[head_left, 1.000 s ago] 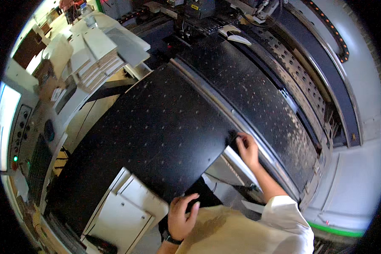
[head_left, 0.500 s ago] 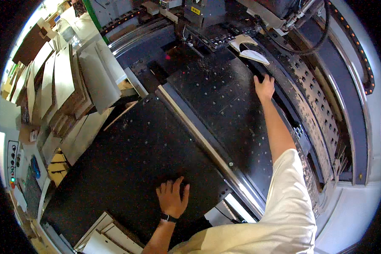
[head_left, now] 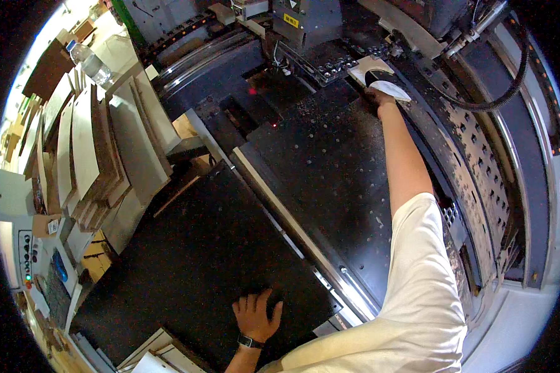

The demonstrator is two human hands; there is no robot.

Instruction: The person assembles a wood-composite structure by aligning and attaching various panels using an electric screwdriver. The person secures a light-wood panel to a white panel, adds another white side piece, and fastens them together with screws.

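Observation:
My left hand (head_left: 255,316) lies spread on a large black panel (head_left: 186,267), fingers apart, holding nothing. A dark watch band sits on that wrist. My right arm reaches far across the machine bed (head_left: 317,155), which is black and dotted with small pale spots. At its far right, my right hand (head_left: 379,101) touches or nearly touches the lower edge of a white curved panel piece (head_left: 393,91). Its fingers are dark and partly hidden, so their grip does not show. Just beyond lies a pale board piece (head_left: 362,66) bordering a dark rounded gap.
Stacked pale boards (head_left: 84,143) stand at the left, a clear bottle (head_left: 93,65) behind them. A metal rail (head_left: 292,221) crosses between panel and bed. Machine heads (head_left: 308,22) and a black hose (head_left: 498,105) hang at the far side. A button panel (head_left: 26,258) is at far left.
My right hand has moved farther away, up to the white curved piece. My left hand stays spread on the black panel. The whole view has shifted slightly.

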